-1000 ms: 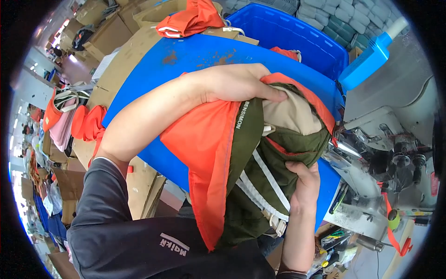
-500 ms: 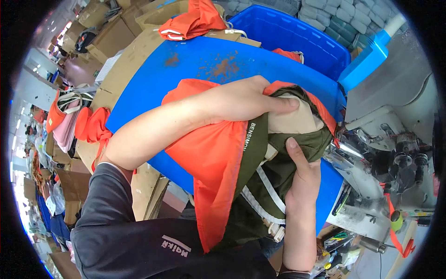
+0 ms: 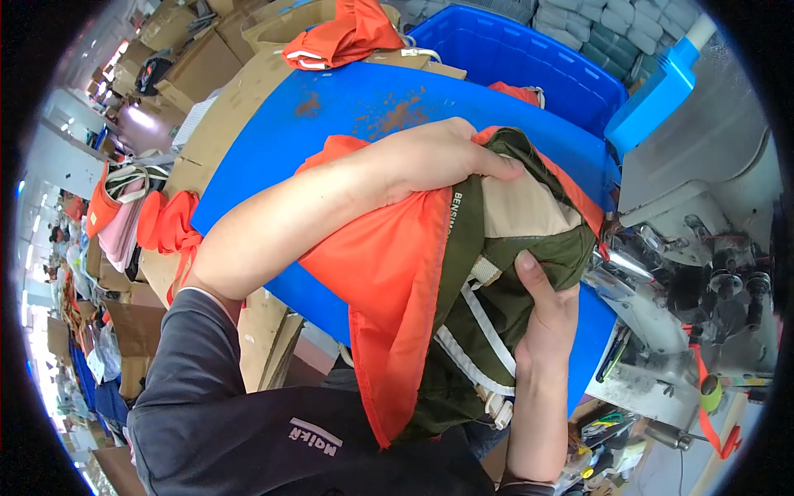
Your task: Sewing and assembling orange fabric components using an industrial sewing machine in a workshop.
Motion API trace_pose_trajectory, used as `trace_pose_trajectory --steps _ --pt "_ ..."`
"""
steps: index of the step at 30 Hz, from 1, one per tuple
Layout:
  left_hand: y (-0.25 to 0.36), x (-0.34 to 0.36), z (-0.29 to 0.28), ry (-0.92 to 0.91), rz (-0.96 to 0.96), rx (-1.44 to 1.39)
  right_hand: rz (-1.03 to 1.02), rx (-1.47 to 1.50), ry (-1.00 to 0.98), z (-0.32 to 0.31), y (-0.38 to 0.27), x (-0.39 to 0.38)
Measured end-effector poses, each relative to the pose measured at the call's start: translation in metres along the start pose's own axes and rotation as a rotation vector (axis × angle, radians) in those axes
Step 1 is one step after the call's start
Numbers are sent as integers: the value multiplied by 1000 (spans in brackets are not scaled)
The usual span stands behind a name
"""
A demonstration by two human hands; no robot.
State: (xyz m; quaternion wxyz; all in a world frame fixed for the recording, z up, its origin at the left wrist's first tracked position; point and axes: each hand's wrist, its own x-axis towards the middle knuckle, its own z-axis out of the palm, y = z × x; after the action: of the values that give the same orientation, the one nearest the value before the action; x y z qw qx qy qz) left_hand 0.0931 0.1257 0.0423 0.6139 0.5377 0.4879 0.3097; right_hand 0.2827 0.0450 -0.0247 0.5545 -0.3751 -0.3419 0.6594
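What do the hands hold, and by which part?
An orange and green bag: the left hand grips its edge beside the beige panel, the right hand its green fabric below.

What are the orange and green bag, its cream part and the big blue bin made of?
Bag: probably thin nylon-like cloth, faintly shiny with soft creases.
Cream part: duller, folded cloth; cotton or synthetic, I can't tell.
Blue bin: likely hard plastic, smooth, with a stiff moulded rim.
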Motion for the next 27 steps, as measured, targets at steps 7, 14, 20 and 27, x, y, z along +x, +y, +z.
trace_pose_trajectory --steps 7,14,20,27 --pt "-3 3 2 8 1 -56 26 30 -7 0 -2 -2" --pt "-14 12 -7 -65 -38 -99 75 66 -7 -5 0 -1" --pt "-11 6 -11 -83 -29 -42 124 137 7 -3 -4 -3" --pt "-8 4 -9 -94 16 -25 27 -34 -17 -2 -1 -2"
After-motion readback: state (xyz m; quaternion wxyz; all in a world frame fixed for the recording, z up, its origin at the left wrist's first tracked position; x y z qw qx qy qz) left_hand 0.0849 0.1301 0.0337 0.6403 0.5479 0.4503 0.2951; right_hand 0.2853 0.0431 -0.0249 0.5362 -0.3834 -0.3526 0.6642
